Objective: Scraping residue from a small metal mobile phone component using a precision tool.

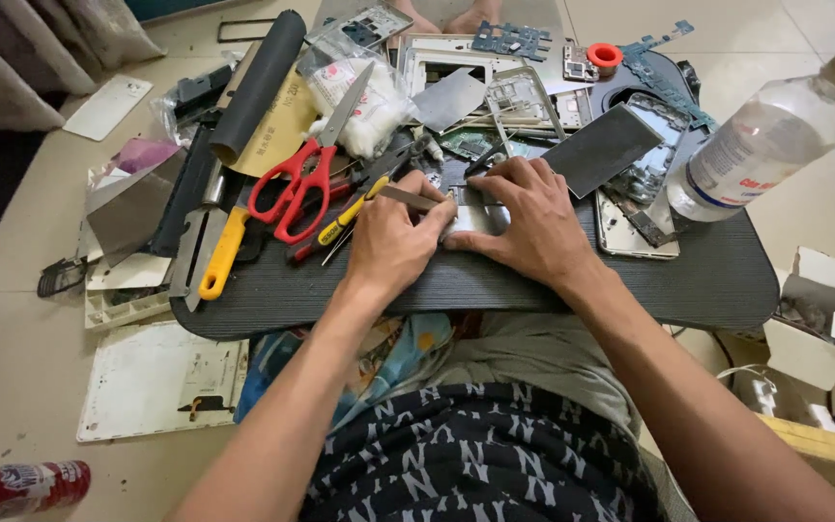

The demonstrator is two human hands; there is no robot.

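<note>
My left hand (pixel 393 237) grips a thin flat metal tool (pixel 410 197), with its tip aimed at a small silvery part (pixel 473 217) on the dark lap tray (pixel 495 285). My right hand (pixel 524 217) lies flat over that part, fingers spread and pressing it down against the tray. The part is mostly hidden under my fingers. Red-handled scissors (pixel 303 174) and a yellow and black screwdriver (pixel 345 217) lie just left of my left hand.
A clear plastic bottle (pixel 761 145) lies at the tray's right. A yellow-handled knife (pixel 210 251), a black roll (pixel 258 82), a bag of cotton (pixel 359 92), circuit boards (pixel 509 41) and metal frames crowd the back. A red can (pixel 16 486) lies on the floor.
</note>
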